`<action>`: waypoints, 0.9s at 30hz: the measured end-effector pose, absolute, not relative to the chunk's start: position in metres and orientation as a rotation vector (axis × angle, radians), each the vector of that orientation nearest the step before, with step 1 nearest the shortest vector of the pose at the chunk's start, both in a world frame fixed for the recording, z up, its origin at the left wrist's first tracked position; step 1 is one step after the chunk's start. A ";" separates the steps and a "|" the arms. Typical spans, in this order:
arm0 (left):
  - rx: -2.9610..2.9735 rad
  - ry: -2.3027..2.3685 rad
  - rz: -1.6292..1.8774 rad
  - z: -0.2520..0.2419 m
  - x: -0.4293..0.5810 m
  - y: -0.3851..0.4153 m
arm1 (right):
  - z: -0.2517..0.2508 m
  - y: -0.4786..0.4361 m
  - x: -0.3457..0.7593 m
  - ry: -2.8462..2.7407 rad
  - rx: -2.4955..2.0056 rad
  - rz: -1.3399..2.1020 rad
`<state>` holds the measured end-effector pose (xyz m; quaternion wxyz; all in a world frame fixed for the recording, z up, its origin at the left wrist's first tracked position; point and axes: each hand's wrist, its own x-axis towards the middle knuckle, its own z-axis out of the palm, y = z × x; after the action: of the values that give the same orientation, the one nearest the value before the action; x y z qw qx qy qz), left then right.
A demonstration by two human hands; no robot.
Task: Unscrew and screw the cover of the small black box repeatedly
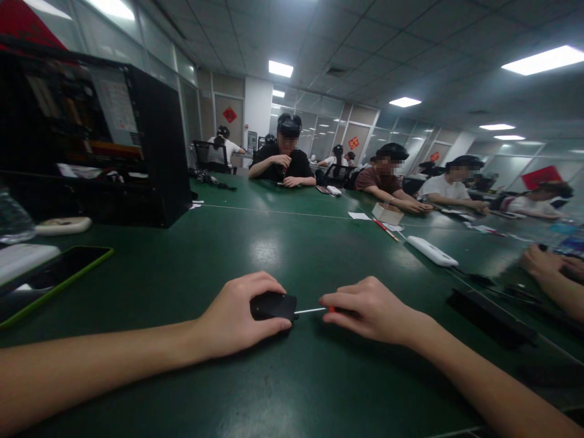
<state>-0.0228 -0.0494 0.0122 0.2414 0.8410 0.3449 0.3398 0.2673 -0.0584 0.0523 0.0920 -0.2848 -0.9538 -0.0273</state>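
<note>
My left hand (pixel 237 313) is closed around a small black device (pixel 274 305) that rests on the green table (pixel 292 243). My right hand (pixel 369 307) pinches a small screwdriver (pixel 314 311) with an orange-and-black handle. Its thin metal shaft points left and its tip meets the right edge of the black device. Both forearms lie low over the table's near part.
A phone in a green case (pixel 50 280) lies at the left, with a large black box (pixel 91 140) behind it. A white power strip (pixel 431 250) and a black flat object (pixel 488 313) lie to the right. Another person's hands (pixel 547 264) rest at the right edge; several people sit along the far side.
</note>
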 end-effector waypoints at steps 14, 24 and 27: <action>2.298 0.851 0.948 0.012 -0.024 -0.047 | 0.041 -0.054 0.254 -2.885 -0.912 -0.338; 2.332 0.774 0.871 0.009 -0.033 -0.044 | 0.025 -0.050 0.245 -2.584 -0.800 -0.497; 2.281 0.914 0.794 0.011 -0.041 -0.041 | 0.026 -0.045 0.245 -2.602 -0.802 -0.528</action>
<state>-0.0411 -0.0414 0.0113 0.2760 0.8490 0.3400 0.2956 0.2450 -0.0455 0.0259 0.1829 -0.2843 -0.9223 -0.1873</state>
